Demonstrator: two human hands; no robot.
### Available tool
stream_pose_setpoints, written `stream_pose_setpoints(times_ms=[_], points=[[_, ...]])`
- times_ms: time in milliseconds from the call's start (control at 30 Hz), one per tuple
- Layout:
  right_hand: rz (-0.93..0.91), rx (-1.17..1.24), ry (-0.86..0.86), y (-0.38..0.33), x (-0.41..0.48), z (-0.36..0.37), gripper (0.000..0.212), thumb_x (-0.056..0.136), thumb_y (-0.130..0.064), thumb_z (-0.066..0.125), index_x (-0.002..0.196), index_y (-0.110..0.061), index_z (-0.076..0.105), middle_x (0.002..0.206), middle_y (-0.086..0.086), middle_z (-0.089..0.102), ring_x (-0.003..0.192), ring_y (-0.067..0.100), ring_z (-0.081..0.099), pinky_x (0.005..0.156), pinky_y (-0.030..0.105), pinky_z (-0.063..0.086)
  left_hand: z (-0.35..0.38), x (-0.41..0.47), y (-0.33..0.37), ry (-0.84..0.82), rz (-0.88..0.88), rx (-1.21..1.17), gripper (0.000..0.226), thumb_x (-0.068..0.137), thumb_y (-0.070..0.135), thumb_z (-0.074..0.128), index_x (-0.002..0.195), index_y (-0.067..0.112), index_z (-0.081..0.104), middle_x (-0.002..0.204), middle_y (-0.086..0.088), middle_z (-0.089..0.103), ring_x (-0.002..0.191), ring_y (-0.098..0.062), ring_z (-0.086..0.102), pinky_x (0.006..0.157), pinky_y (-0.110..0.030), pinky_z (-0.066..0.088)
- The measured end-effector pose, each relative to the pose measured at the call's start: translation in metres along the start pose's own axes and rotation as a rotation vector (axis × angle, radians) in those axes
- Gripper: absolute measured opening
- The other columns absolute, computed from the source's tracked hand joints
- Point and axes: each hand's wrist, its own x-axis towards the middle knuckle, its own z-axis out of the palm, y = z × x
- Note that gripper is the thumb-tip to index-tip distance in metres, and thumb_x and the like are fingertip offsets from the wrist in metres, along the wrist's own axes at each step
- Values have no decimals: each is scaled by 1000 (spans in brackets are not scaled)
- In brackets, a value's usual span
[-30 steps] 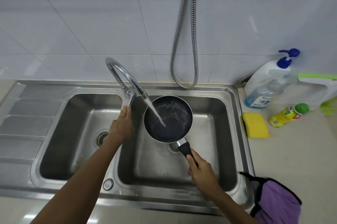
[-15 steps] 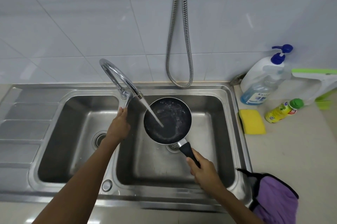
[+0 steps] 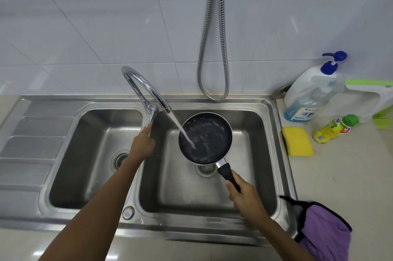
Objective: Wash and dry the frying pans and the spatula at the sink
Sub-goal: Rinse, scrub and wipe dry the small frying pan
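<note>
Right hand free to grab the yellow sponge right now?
Probably not yet: the right hand grips the pan handle. The sponge lies uncovered on the counter beside the sink; path looks clear.

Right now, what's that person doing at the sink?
Someone is rinsing a small frying pan. The right hand has its grip on the pan's black handle and holds it over the right-hand bowl of the sink. Water runs from the tap into the pan. The left hand holds the tap's lever. A yellow sponge and a soap bottle sit untouched on the counter.
</note>
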Motion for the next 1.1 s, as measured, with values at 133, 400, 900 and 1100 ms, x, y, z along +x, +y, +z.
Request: stream_pose_setpoints(times_ms=[133,400,900,1100], points=[[-17,-171,7,-7,13,-18,51,99,-31,55,146,-46,40,72,-5,64,56,12,59,56,30,50,4,8,4,128,-220,-517,60,91,-9,40,145,12,51,96,0,66,67,-12,54,62,-24,46],[-131,-675,32,-10,13,-33,69,101,-36,49,157,-37,9,87,2,68,67,23,64,60,39,52,-18,12,27,280,-192,-791,41,98,-2,45,136,4,58,133,-26,61,92,-17,62,79,-26,45],[-149,-681,218,-34,-22,-36,79,93,-15,62,154,-43,20,91,-4,55,65,14,56,56,26,46,-13,9,43,80,-48,-885,23,102,15,54,124,12,58,109,-3,66,94,-14,62,77,-31,51],[-74,-366,236,-51,-33,-21,57,94,-24,61,142,-44,38,77,-5,61,64,11,61,54,20,47,96,-116,42,-195,-195,-731,21,103,22,53,112,5,63,107,-15,74,79,-18,67,65,-29,48]])
